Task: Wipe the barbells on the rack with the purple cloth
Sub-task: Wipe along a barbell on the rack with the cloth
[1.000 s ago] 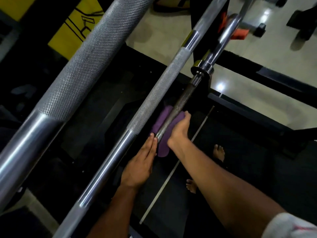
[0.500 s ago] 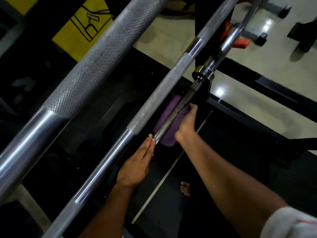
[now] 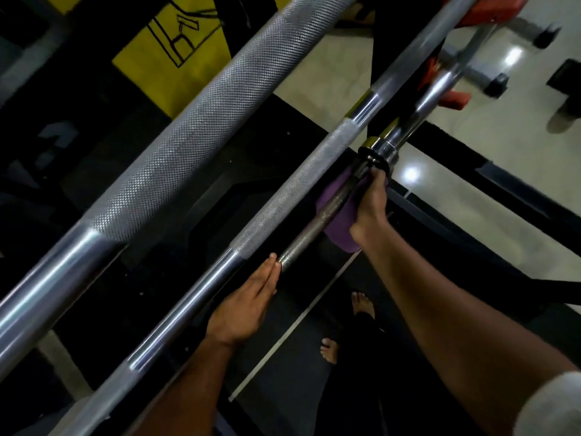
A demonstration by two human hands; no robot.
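A purple cloth (image 3: 341, 229) is gripped round the thin dark steel barbell (image 3: 317, 223) by the right hand (image 3: 371, 209); straight left-hand fingers (image 3: 267, 273) touch it.

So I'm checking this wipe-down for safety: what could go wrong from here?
1. The right hand, gripping the purple cloth around the thin dark bar, sits right against the chrome collar; the fingers could get pinched there.
2. The left hand only touches the bar with straight fingers, so the bar may roll.
3. Bare feet stand below the bars.
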